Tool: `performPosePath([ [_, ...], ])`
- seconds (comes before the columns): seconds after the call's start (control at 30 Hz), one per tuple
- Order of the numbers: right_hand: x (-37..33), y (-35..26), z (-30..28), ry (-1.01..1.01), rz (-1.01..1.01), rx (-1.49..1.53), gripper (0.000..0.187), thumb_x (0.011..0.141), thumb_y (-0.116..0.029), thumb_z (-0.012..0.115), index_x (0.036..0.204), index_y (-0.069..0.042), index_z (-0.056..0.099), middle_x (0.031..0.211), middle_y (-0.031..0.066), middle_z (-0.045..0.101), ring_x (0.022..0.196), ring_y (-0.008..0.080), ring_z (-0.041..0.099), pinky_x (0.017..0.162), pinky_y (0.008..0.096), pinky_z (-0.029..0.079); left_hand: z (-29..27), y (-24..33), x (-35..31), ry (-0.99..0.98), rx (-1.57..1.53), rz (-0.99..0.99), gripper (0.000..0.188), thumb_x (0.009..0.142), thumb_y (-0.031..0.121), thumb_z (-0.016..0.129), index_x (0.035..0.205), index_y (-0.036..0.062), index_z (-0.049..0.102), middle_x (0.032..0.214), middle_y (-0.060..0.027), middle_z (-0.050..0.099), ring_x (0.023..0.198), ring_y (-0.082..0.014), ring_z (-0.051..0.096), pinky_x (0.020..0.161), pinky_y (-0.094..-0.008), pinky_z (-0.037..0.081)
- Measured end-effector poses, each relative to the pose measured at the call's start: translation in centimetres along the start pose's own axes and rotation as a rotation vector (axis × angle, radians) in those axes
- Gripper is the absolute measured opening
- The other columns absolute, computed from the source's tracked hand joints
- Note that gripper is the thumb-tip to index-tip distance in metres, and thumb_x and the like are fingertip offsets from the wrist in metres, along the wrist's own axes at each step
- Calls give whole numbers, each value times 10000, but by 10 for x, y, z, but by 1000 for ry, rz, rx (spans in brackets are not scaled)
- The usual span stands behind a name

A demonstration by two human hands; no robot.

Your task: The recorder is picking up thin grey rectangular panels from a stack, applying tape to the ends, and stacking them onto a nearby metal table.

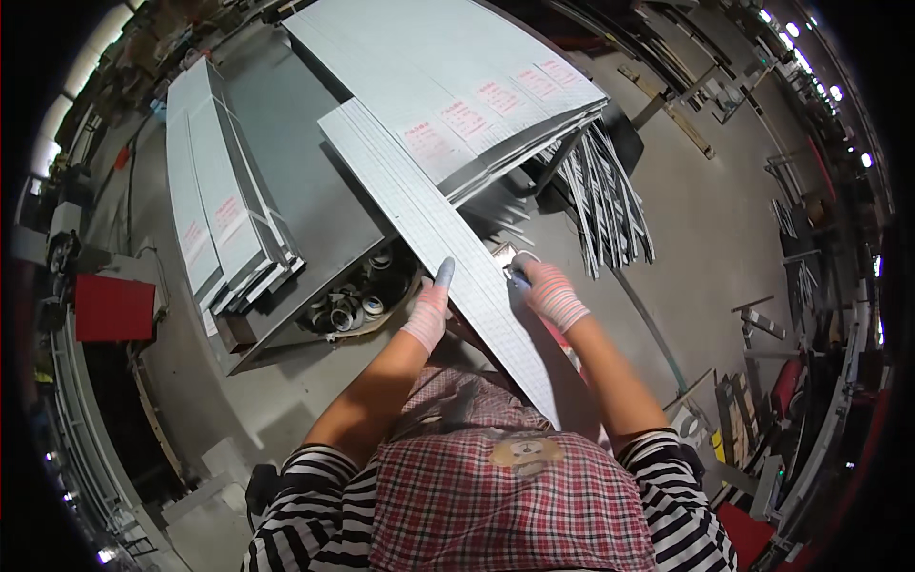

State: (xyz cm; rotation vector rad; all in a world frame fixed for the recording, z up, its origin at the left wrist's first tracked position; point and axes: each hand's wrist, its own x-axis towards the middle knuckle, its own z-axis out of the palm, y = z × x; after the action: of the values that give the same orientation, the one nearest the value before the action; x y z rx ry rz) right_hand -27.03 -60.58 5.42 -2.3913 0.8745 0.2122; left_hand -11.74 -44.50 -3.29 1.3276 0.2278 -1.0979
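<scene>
A long, narrow panel strip [434,224] with a white film-like face runs slantwise from the stack ahead down to my apron. My left hand [431,310], in a striped glove with grey fingertips, grips the strip's left edge, thumb on top and the other fingers hidden beneath. At the opposite edge, my gloved right hand [551,291] is closed, its fingers curled round a small object [504,255]. Only a shiny, pale part of that object shows, so its kind is unclear.
Ahead lies a stack of wide white sheets [429,71] with red print. Narrower white panels [205,181] lie on the grey metal table [295,124] at left. Tape-like rolls [348,310] sit below it. Thin strips [605,205] hang at right; a red box [114,307] stands far left.
</scene>
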Motion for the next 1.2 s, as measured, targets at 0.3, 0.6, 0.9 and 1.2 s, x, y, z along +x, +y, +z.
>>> performPosePath([
  [0.3,-31,-138,-63,-324,-724,-522,697,816,-75,613,1471,-223,426,799,168,633,726,331,669,724,452,546,-20,35,-81,-294,422,621,265,831,90,773,1016,68,584,817,9,595,770,-83,584,710,-275,524],
  [0.6,175,-16,-61,-473,-439,-308,251,887,-262,681,1071,-90,676,945,164,700,866,354,684,778,415,537,-74,19,3,-355,-5,62,189,939,171,708,905,46,571,792,-44,627,663,-136,652,621,-284,572],
  [0.9,47,-80,-10,83,-115,322,879,693,-425,859,1367,-22,464,1340,310,452,1204,471,481,1042,506,398,-74,-42,63,-334,60,320,323,878,291,777,1014,41,625,935,-48,691,819,-148,654,718,-289,558],
  [1.2,28,-81,64,243,-104,-26,909,597,-324,886,1385,-146,468,1475,336,322,1327,529,370,1068,626,341,2,-28,172,-692,990,653,548,1038,372,428,1517,112,376,1419,-112,528,1218,-305,535,1095,-427,391],
])
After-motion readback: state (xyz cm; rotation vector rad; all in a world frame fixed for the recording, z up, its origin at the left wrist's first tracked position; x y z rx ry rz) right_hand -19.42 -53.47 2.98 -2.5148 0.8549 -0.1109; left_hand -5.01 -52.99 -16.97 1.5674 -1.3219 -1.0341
